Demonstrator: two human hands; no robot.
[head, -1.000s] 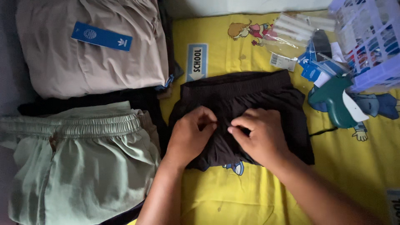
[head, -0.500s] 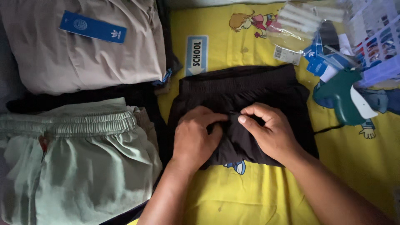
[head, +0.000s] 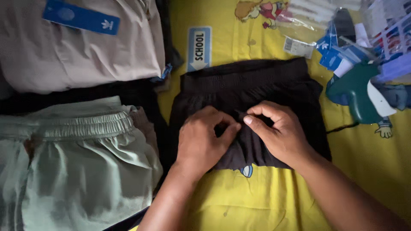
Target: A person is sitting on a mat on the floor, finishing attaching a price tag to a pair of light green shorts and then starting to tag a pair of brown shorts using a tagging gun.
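Folded dark brown shorts (head: 257, 83) lie flat on a yellow cartoon-print sheet (head: 257, 205), waistband toward the far side. My left hand (head: 201, 143) rests on the lower middle of the shorts and pinches the fabric with curled fingers. My right hand (head: 280, 132) sits just to its right, thumb and fingers gripping a fold of the same fabric. The fingertips of both hands almost meet at the garment's centre.
Pale green shorts (head: 81, 167) with an elastic waistband lie at the left, over dark clothing. A beige folded garment (head: 81, 51) with a blue tag (head: 81, 17) lies above them. A green tagging gun (head: 357, 96), blue paper tags (head: 338, 55) and plastic packets (head: 308, 15) crowd the upper right.
Both hands stay on the dark shorts and their fingers have drawn closer together, bunching the fabric at the centre. The view has shifted slightly.
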